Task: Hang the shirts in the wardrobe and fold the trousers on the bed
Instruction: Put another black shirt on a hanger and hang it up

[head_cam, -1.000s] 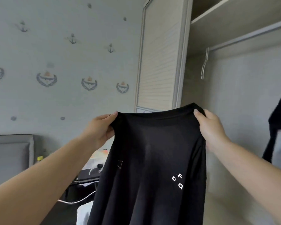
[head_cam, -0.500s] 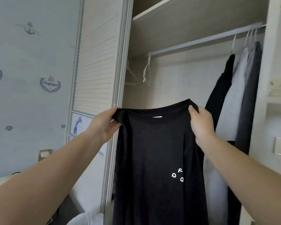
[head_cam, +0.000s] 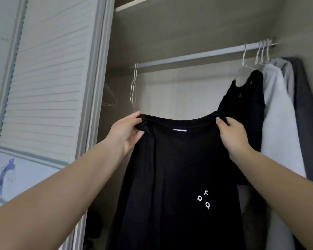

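Observation:
A black shirt (head_cam: 175, 168) with small white letters on the chest hangs in front of me, held up by its shoulders before the open wardrobe. My left hand (head_cam: 126, 132) pinches the left shoulder and my right hand (head_cam: 232, 134) grips the right shoulder at the collar. Above and behind the shirt runs the wardrobe's metal rail (head_cam: 188, 57). Empty white wire hangers (head_cam: 133, 85) dangle from the rail's left end, just above my left hand.
At the rail's right end hang a black shirt (head_cam: 246, 98), a white garment (head_cam: 278, 123) and a grey one (head_cam: 304, 105) on hangers. A louvred sliding door (head_cam: 47, 78) stands at the left. A shelf (head_cam: 170, 8) sits above the rail.
My view has turned right from the wallpapered wall to the open wardrobe and moved closer. Both hands keep the same hold on the black shirt, which is now nearer the rail.

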